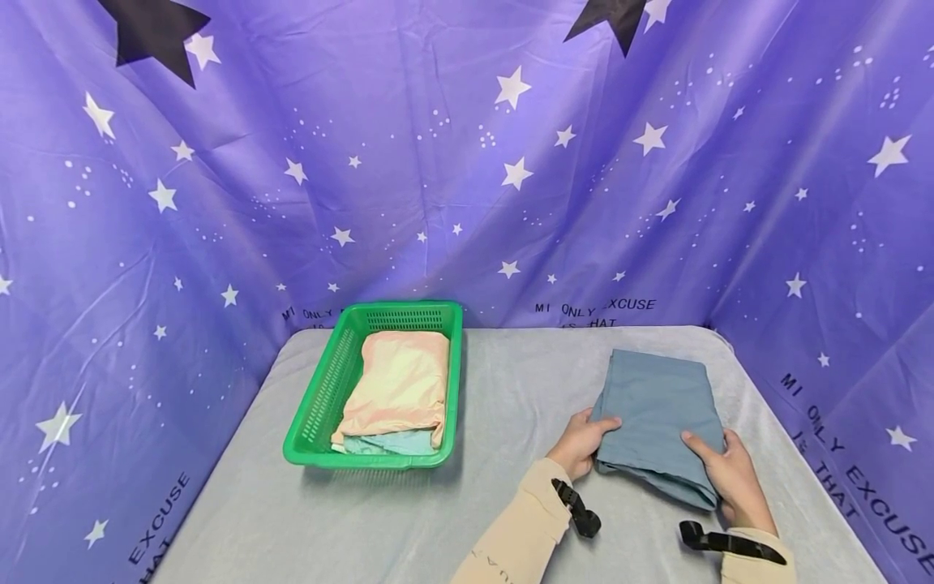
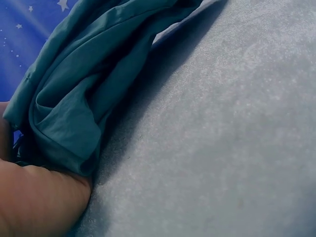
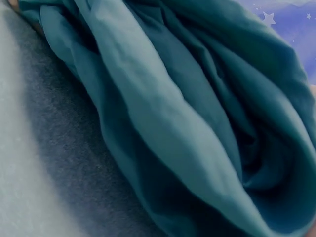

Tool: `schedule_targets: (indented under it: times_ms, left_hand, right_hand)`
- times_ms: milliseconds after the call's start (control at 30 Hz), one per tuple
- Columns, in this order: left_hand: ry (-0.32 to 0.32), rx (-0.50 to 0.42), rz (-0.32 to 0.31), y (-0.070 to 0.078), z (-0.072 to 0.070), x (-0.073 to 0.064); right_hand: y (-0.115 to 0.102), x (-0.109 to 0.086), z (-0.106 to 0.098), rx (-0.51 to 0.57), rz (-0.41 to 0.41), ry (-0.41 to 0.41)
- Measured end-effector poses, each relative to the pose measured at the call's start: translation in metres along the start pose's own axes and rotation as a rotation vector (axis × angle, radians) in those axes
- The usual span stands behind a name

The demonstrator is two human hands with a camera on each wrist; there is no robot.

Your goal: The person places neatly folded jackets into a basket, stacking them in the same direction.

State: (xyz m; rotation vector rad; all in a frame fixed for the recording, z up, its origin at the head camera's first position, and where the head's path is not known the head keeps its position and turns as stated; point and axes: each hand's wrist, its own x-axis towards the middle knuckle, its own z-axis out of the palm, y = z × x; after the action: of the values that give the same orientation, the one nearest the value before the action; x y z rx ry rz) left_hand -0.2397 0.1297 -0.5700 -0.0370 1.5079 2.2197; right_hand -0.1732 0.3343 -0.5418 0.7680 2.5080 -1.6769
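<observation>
Both hands [image 1: 581,444] [image 1: 735,478] gripping folded blue cloth [image 1: 659,414] at opposite sides, green basket [image 1: 365,461] holding pink fabric [image 1: 401,381]

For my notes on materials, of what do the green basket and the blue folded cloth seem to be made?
Green basket: probably moulded plastic, slightly glossy, from its smooth rim and perforated walls.
Blue folded cloth: soft, mostly matte fabric, judging by its loose folds; the fibre cannot be told.

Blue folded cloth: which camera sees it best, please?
The head view, because the blue cloth appears almost whole there, between the left hand and right hand. The left wrist view shows only part; the right wrist view, close folds.
</observation>
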Motion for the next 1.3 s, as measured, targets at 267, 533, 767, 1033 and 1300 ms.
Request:
schedule_targets:
  times_ms: [267, 533, 767, 1033, 1300]
  left_hand:
    - [-0.015, -0.022, 0.011, -0.001, -0.003, 0.0]
    - [0.085, 0.123, 0.059, 0.002, 0.003, -0.007]
    - [0.088, 0.169, 0.079, 0.018, 0.0, -0.015]
    - [0.097, 0.189, 0.093, 0.032, -0.012, -0.026]
    - [0.079, 0.305, 0.179, 0.041, -0.025, -0.043]
  right_hand:
    - [0.003, -0.003, 0.002, 0.044, -0.023, 0.009]
    - [0.005, -0.005, 0.008, 0.123, -0.044, 0.078]
    - [0.005, -0.008, 0.009, 0.214, -0.121, 0.039]
    - [0.0, -0.012, 0.015, 0.226, -0.241, -0.027]
    - [-0.007, -0.014, 0.026, 0.266, -0.326, -0.057]
